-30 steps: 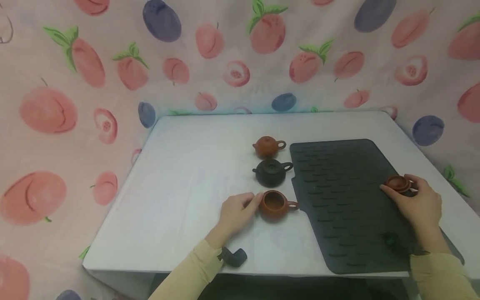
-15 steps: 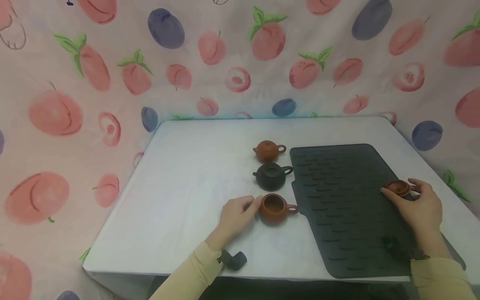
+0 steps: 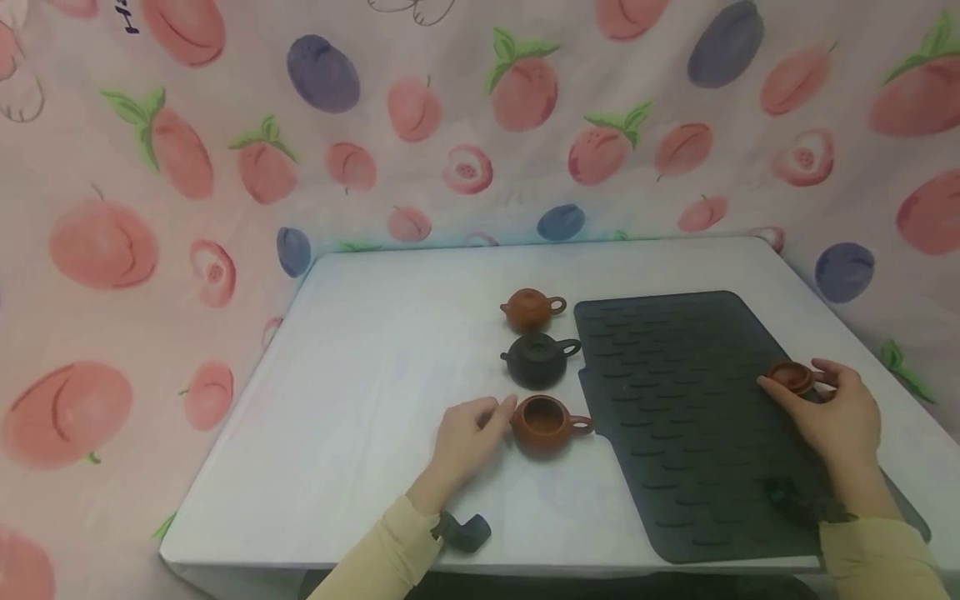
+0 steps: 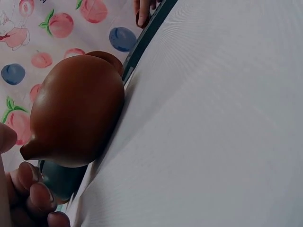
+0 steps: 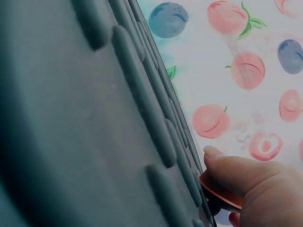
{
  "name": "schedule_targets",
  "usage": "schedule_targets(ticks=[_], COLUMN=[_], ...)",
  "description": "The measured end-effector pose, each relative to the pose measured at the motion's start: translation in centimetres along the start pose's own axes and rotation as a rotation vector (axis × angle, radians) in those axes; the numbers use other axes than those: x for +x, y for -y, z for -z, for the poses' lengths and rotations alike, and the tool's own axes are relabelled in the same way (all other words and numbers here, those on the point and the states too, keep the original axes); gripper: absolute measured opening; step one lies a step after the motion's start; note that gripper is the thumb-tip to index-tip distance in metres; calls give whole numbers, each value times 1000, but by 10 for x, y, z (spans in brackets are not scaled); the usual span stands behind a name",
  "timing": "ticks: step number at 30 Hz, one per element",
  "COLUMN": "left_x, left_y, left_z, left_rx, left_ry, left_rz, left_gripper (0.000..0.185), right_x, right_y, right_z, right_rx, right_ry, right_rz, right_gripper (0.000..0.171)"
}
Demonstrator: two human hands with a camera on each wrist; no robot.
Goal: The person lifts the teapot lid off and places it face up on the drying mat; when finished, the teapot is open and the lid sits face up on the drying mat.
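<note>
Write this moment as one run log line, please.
left hand: touches open brown teapot | right hand: holds brown lid on dark mat

I sit at what looks like a makeshift recording corner in a home rather than a real kitchen: a small white table (image 3: 360,392) is walled in on every side by a hung cloth printed with peaches and plums (image 3: 225,167). On it lie only a dark ribbed mat (image 3: 675,417) and three little clay teapots (image 3: 534,360) in a row
</note>
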State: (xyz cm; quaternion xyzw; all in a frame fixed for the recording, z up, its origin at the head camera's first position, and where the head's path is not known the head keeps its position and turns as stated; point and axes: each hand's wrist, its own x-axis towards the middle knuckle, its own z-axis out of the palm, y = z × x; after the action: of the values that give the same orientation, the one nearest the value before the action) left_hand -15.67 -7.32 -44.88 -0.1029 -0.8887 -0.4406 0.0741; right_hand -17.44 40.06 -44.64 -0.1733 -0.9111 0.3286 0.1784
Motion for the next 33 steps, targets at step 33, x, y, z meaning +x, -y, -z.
schedule_targets(ticks=[33], left_x=[74], left_y=[15], left_z=[-11], left_rx=[-214], left_ry=[139], left_rz=[183], left_gripper=[54], right_x=[-2], right_y=[73], right_z=[-7], right_rx=[-21], right_ry=[-136], right_rz=[460], right_gripper=[45])
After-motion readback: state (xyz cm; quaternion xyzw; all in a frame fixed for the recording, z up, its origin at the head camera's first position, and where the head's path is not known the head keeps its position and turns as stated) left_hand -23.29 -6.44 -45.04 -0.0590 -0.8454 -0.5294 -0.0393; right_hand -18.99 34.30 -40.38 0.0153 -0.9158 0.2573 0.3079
